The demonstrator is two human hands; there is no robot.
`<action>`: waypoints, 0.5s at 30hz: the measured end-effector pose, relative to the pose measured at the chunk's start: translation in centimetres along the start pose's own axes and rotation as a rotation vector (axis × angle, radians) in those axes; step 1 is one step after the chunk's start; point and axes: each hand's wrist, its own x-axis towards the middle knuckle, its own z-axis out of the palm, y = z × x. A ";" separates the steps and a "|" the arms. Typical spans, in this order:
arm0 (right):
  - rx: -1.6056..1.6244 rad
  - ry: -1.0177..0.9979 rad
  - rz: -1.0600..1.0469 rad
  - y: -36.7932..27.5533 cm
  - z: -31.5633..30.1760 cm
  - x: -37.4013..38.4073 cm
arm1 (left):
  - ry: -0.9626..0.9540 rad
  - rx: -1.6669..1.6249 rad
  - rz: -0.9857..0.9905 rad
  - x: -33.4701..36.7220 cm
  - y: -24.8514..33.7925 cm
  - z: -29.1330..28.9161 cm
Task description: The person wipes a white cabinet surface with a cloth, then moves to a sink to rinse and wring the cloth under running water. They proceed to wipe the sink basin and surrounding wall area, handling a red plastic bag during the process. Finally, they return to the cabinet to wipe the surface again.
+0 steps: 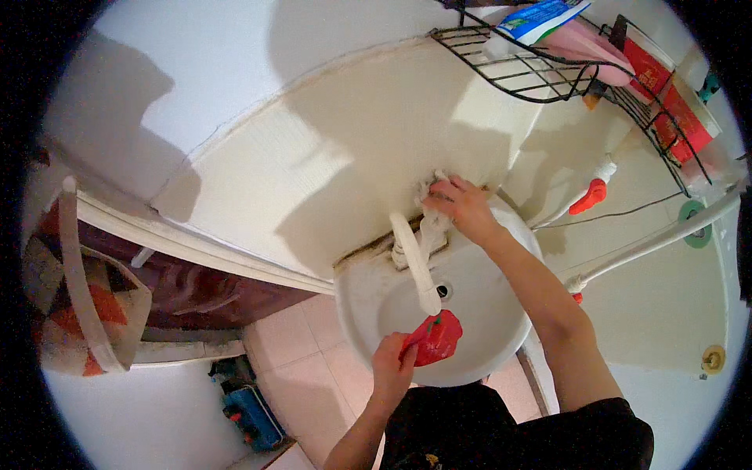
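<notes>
My left hand [391, 368] pinches the edge of a red, glossy object [439, 341] with a small green mark at its top; its exact kind does not show. It is over the front of the white washbasin [360, 329], just below the end of the curved white tap spout [415, 270]. Reaching to the back of the basin, my right hand [464, 205] has its fingers closed on the pale tap handle [433, 218]. Part of that handle is hidden behind the fingers. Whether water runs from the spout is hard to tell.
Above right, a black wire rack [533, 82] holds a blue-and-white tube [540, 19], a pink item and red boxes. A white pipe [658, 247] and a red-handled valve [589, 196] are on the right wall. A patterned bag [102, 313] hangs at left.
</notes>
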 end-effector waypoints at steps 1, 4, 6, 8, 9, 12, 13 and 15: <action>0.005 -0.004 -0.002 -0.6 -0.7 0.9 | -0.006 -0.003 0.004 -0.3 -0.1 -0.2; 0.107 0.199 0.056 -4.0 -4.9 6.9 | -0.003 0.000 -0.043 -0.9 0.0 -0.7; 0.173 0.332 0.041 -4.3 -6.2 9.3 | -0.010 -0.028 -0.071 -0.8 0.2 -0.5; 0.195 0.320 0.039 -4.7 -5.8 9.5 | -0.014 -0.052 -0.103 -0.6 0.4 -0.4; 0.214 0.303 0.040 -5.0 -5.6 9.4 | 0.007 -0.080 -0.096 -0.5 0.6 -0.4; 0.134 0.198 -0.127 -3.8 -1.1 5.6 | 0.014 -0.094 -0.095 -0.3 0.8 -0.5; 0.130 0.194 -0.123 -3.1 -0.7 4.2 | -0.005 -0.081 -0.106 -0.3 0.8 -0.4; 0.013 0.022 -0.076 -1.7 -0.3 1.6 | -0.021 -0.039 -0.092 -0.3 0.6 -0.5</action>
